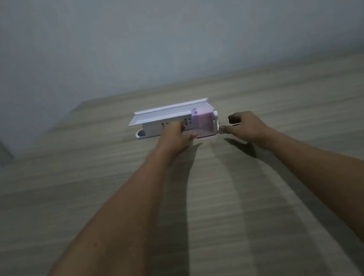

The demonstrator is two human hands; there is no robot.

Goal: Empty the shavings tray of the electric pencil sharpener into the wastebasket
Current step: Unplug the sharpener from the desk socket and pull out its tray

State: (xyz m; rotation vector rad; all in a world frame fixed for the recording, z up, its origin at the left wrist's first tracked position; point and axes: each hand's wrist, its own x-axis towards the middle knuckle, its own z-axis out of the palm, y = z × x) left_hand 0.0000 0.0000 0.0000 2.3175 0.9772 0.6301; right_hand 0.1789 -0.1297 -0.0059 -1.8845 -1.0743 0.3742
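Dim shot, pretty grainy, looking down along two bare forearms stretched out over a wood-grain table. Pink sharpener just above the middle of the frame, sitting on the table, small knob-like bit sticking out on its right side. Right behind and to the left of it, a white power strip with socket holes facing this way, and above that a white shelf-like tray piece with a raised back lip. Hard to tell if strip and shelf are one unit or two. Left hand right at the sharpener's left edge, fingers curled up over the strip's front, thumb lying along the sharpener's lower left corner, touching it by the look of it. Loosely curled rather than spread, not clearly gripping anything. Right hand just to the right of the sharpener, half-curled like a claw, thumb tip pointing left toward the sharpener's lower right corner with a small pale bit right at the tip; can't tell if that's a pinch on something or just touching. Index knuckles hooked above, a gap between them and the thumb. Long shadows from both arms running down the centre of the table. Plain grey wall filling the whole upper half. Shavings tray itself not distinguishable from the sharpener body here, too blurry.
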